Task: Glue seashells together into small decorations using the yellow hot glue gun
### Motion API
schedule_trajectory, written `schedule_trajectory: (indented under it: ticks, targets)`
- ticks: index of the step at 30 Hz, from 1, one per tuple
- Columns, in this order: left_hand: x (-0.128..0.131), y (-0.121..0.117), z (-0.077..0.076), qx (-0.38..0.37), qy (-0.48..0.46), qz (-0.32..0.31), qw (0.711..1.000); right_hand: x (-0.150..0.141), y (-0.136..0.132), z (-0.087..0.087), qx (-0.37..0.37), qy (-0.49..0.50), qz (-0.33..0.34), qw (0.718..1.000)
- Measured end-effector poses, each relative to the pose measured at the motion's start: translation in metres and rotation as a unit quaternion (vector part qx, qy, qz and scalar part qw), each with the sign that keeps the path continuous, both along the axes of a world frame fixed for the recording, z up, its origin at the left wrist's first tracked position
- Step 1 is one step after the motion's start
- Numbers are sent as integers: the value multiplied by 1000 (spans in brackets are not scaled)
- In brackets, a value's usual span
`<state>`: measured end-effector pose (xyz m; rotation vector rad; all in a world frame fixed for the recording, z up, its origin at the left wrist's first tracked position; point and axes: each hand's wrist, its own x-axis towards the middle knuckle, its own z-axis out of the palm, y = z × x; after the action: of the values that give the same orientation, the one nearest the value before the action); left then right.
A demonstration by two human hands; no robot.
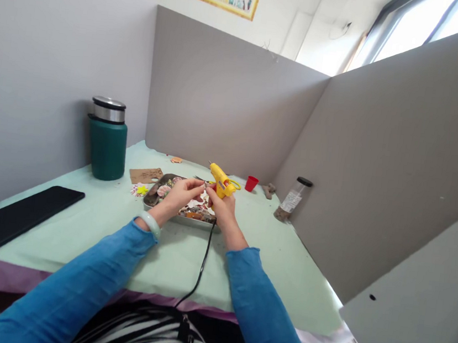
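My right hand (224, 211) is wrapped round a yellow hot glue gun (221, 181), whose nozzle points up and away to the left. Its black cord (203, 263) runs down over the table's front edge. Close beside it, my left hand (182, 194) is closed in a pinch, its fingertips almost meeting my right thumb. Something small and pale seems to sit between the fingertips, too small to name. Beneath both hands lies a metal tray (181, 220) filled with shells, small stones and other decorative bits, partly hidden by the hands.
A green bottle (107, 148) and a black mat (18, 218) are on the left. Behind the tray lie a brown card (145, 175) and yellow-handled scissors (235, 184). A red cup (251, 184) and a leaning jar (293, 199) stand right. Grey partitions (229, 99) enclose the table.
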<state>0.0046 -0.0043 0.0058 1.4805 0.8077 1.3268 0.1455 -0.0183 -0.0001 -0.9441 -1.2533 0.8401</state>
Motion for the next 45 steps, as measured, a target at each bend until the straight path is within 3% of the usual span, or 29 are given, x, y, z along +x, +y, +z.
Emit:
schedule_trajectory:
  ticks: [8,19,24,29,36,45]
  targets:
    - [1,-1,0,3,1,3,1000,0,-8,7,5,-27,-26,999]
    - [2,-1,2,1,3,20,1000,1,6,-4,61,-59,-32,996]
    - [0,-2,3,-19,-31,13,999,-1,3,-2,42,-25,-1,999]
    - [-1,-2,1,-31,-69,-35,996,1,-1,4,16,27,-35,999]
    - [0,6,-6,-3,-11,-39,999,-1,-3,4,19,24,-12,999]
    - [-1,3,-3,-16,2,-36,999,-1,-4,8,8,18,-8,1000]
